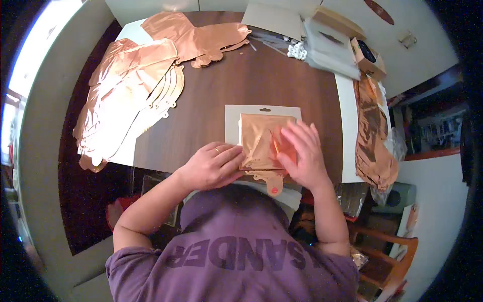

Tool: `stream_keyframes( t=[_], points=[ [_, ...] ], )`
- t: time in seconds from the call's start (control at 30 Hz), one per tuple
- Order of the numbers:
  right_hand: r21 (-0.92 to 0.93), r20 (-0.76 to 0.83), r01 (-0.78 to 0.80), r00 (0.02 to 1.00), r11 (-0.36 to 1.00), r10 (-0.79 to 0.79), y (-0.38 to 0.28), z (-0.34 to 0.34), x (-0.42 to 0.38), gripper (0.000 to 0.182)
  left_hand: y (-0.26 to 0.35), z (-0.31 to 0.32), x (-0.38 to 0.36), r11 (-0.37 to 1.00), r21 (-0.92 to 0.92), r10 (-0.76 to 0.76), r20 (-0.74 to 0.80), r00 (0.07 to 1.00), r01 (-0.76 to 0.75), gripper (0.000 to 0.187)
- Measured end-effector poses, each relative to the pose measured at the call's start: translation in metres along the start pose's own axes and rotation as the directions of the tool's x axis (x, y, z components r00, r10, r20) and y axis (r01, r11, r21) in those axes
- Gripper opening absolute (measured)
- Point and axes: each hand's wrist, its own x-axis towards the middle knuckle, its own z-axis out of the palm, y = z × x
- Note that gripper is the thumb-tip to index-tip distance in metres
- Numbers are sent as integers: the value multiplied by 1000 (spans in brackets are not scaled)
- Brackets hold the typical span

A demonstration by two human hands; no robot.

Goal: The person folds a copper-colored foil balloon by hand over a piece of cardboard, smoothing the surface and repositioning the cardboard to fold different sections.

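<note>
A rose-gold foil balloon [259, 136], folded to a rough square, lies on a white card [232, 123] with a hanging slot at its top. Below the square, a foil tab [274, 183] with a small red mark sticks out towards me. My left hand [214, 163], with a ring on one finger, is at the balloon's lower left edge, fingers together and bent against it; its thumb is mostly hidden. Over the right side of the foil is my right hand [304, 156], thumb and fingers apart, with a reddish reflection beneath it.
Flat rose-gold foil balloons [126, 85] are stacked at the table's left, with more [196, 38] behind. At the back right are white rolls [297, 51], clear plastic sleeves [329, 53] and a small cardboard box [370, 58]. Crumpled foil [372, 131] lies along the right edge.
</note>
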Motion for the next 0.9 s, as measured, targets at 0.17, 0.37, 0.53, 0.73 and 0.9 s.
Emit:
stream_keyframes(
  t=[0.17, 0.37, 0.53, 0.73, 0.9],
  points=[
    [35, 113, 17, 993, 999, -21, -15, -6, -29, 61, -1, -5, 7, 989, 81, 116, 62, 991, -121, 36],
    [-13, 97, 44, 994, 999, -43, -10, 4, -34, 61, -3, -3, 15, 977, 105, 160, 231, 960, -188, 37],
    [-102, 114, 78, 991, 992, -66, -17, -1, -23, 57, 4, 1, 23, 957, 186, 155, 328, 932, -225, 34],
    [-259, 88, 130, 990, 957, -111, -34, 1, -6, 44, 6, -3, 30, 940, 236, 173, 288, 942, -245, 38],
    [-327, -88, 156, 977, 932, -194, -22, 19, -9, 28, 12, -14, 33, 998, -18, -65, -85, 994, 64, 30]
  ],
)
